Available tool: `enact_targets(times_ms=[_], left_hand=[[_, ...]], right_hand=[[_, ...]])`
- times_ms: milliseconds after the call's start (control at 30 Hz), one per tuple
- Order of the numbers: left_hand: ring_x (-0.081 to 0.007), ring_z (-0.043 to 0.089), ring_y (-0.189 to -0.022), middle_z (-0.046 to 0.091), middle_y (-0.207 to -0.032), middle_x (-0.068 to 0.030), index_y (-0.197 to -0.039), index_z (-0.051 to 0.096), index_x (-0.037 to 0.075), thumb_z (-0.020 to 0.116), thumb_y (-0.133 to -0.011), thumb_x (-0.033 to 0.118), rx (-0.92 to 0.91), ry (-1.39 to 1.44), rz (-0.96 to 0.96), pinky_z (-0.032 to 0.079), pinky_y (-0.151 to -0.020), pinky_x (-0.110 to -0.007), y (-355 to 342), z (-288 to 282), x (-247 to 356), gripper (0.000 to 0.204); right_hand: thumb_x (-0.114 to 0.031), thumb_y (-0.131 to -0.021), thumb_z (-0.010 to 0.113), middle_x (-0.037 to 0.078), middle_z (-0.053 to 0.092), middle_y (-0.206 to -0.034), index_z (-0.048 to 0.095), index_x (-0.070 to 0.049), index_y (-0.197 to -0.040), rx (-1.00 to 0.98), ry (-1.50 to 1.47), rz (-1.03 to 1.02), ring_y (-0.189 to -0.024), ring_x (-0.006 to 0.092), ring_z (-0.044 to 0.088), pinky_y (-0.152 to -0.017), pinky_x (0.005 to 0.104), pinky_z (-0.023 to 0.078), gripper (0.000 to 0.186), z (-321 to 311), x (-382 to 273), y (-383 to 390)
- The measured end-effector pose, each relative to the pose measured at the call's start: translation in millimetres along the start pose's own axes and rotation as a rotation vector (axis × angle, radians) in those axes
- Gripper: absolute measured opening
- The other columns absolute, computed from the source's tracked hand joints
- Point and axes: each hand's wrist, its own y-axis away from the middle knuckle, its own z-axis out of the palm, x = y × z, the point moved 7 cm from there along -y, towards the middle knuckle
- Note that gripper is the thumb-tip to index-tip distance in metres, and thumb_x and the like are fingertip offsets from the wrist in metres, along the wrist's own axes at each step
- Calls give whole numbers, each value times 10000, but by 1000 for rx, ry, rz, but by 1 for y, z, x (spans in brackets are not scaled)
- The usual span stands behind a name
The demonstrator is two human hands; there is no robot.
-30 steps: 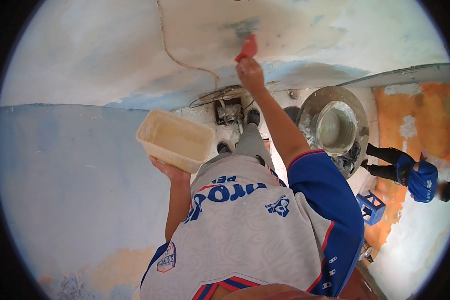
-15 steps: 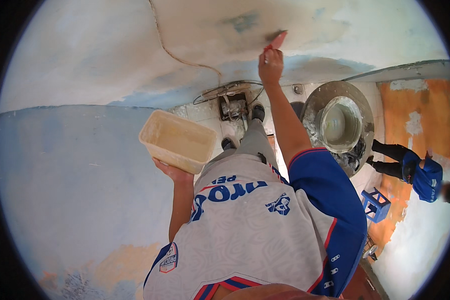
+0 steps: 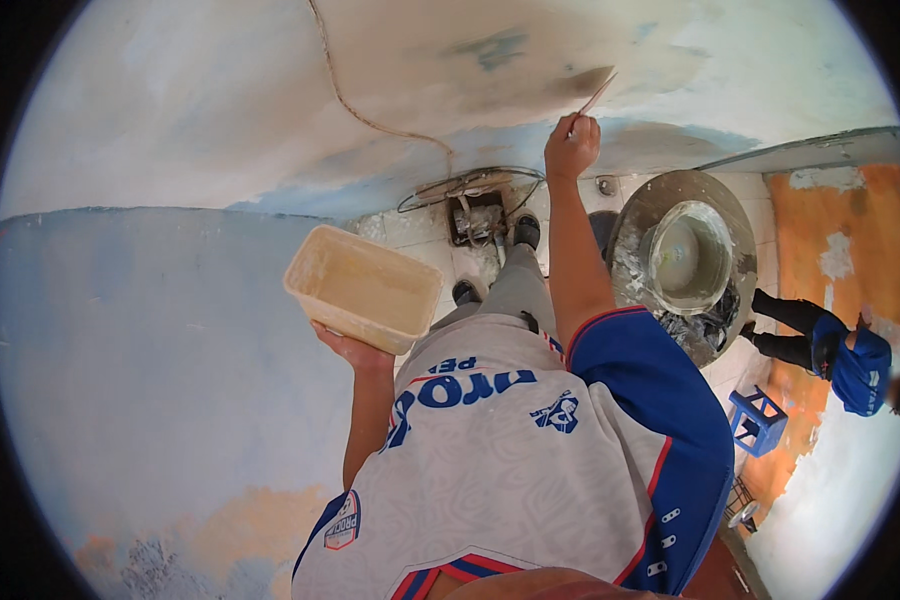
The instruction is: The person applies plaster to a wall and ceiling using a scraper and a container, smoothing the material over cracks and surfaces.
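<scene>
1. Right hand (image 3: 573,148), one o'clock: closed on thin spreader (image 3: 598,94), edge-on near wall (image 3: 420,60); contact unclear.
2. Left hand (image 3: 358,353), eight o'clock: supports tub (image 3: 360,325), nine o'clock, from below; finger closure hidden.
3. Apparent step: smoothing. Next stroke calls for even pressure.

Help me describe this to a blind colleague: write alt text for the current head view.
The wearer's right hand holds a thin tool near a patchy pale wall, while the left hand supports a cream rectangular tub. To the right are a round bucket and another person in blue.
</scene>
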Motion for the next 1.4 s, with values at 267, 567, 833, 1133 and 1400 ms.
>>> enact_targets(times_ms=[267, 567, 833, 1133, 1400], left_hand=[[-295, 442, -1400, 396, -1567, -39, -1556, 339, 225, 289, -1002, 688, 15, 37, -29, 424, -1136, -467, -6, -7, -7, 723], [-281, 452, -1385, 414, -1553, -30, -1538, 368, 217, 299, -1005, 680, 46, 48, -1, 422, -1133, -449, -1, -17, 5, 709], [-279, 460, -1378, 438, -1531, -29, -1519, 394, 212, 314, -996, 689, 46, 20, -42, 427, -1128, -448, -2, -44, 10, 713], [-281, 470, -1369, 442, -1531, -27, -1522, 392, 218, 311, -995, 696, 118, 11, -24, 429, -1128, -451, 16, -60, 24, 716], [-289, 450, -1394, 411, -1564, -29, -1546, 364, 228, 324, -990, 704, -41, 57, -52, 409, -1147, -484, 8, -42, 13, 733]], right_hand=[[-79, -810, 705, 142, 628, -835, 615, -53, -837, -334, -411, -209, -788, 360, 622, -701, 465, 536, 98, 63, -87, 54], [-25, -847, 674, 125, 597, -742, 587, -40, -769, -161, -54, -4, -697, 354, 590, -626, 454, 492, 117, -16, -29, 57], [-64, -749, 662, 111, 603, -789, 576, -76, -766, -347, -152, -416, -777, 308, 623, -655, 440, 531, 88, 59, -80, 82], [-103, -910, 639, 140, 668, -875, 660, -39, -870, -70, 192, 233, -802, 347, 641, -721, 434, 530, 78, -13, 43, 29], [-60, -848, 647, 194, 666, -975, 650, -11, -946, -357, -8, -23, -954, 395, 629, -834, 461, 530, 110, 46, -35, 69]])
